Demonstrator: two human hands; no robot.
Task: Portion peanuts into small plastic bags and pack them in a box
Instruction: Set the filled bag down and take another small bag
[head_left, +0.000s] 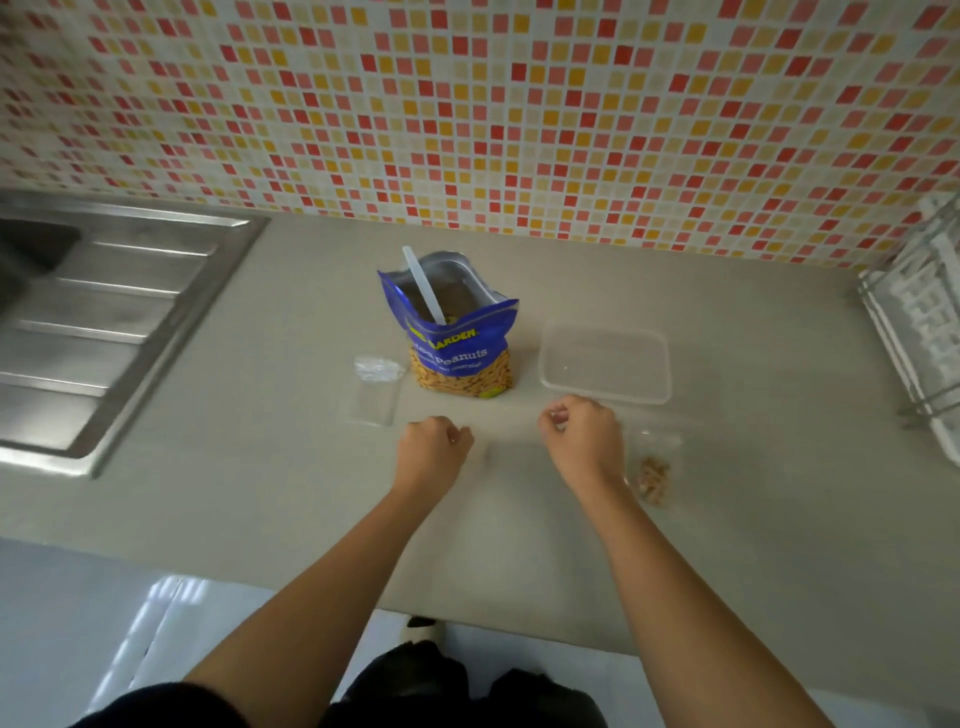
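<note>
An open blue peanut bag (457, 343) stands upright at the middle of the counter, with a white plastic spoon (423, 285) sticking out of it. Left of it lies a small empty clear plastic bag (375, 391). A clear plastic box (605, 364) without a lid sits to the right. A small clear bag holding some peanuts (653, 475) lies flat by my right wrist. My left hand (434, 447) and my right hand (582, 436) hover in front of the peanut bag, fingers curled shut. Nothing is visibly held; only a faint blur shows between them.
A steel sink drainboard (104, 332) fills the counter's left side. A white wire dish rack (924, 322) stands at the right edge. A tiled wall runs behind. The counter's front edge (311, 587) is near my body, with floor below.
</note>
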